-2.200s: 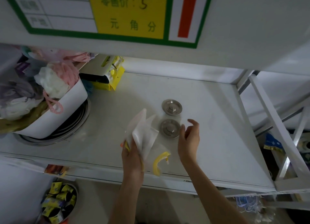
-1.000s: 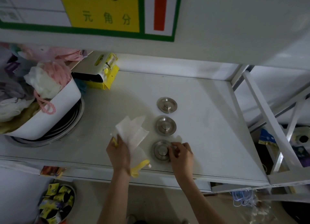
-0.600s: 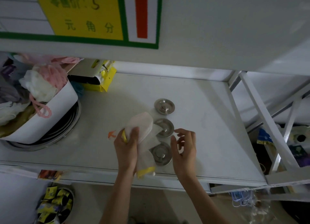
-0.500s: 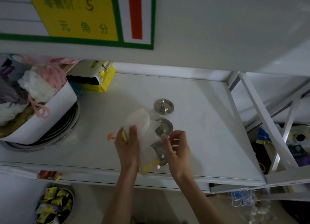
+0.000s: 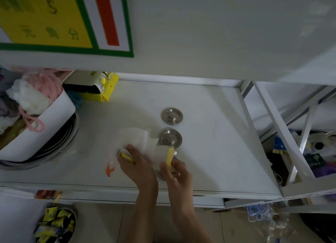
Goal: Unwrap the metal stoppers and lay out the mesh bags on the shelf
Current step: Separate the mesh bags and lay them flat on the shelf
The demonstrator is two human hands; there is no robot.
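On the shelf (image 5: 209, 130), hands clutching mesh bags (image 5: 138, 140), left hand (image 5: 138, 167), right hand (image 5: 177, 173), stoppers (image 5: 171, 116) beyond.

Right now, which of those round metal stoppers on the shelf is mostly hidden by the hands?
The nearest stopper, at the front of the row, shows only as a sliver between both hands; the other two stoppers sit in view.

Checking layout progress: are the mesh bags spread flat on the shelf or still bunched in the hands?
Bunched, not laid out. The mesh bags are crumpled between the left hand and right hand, above the shelf.

Both hands close together, left hand (image 5: 138, 165) and right hand (image 5: 177, 172) gripping
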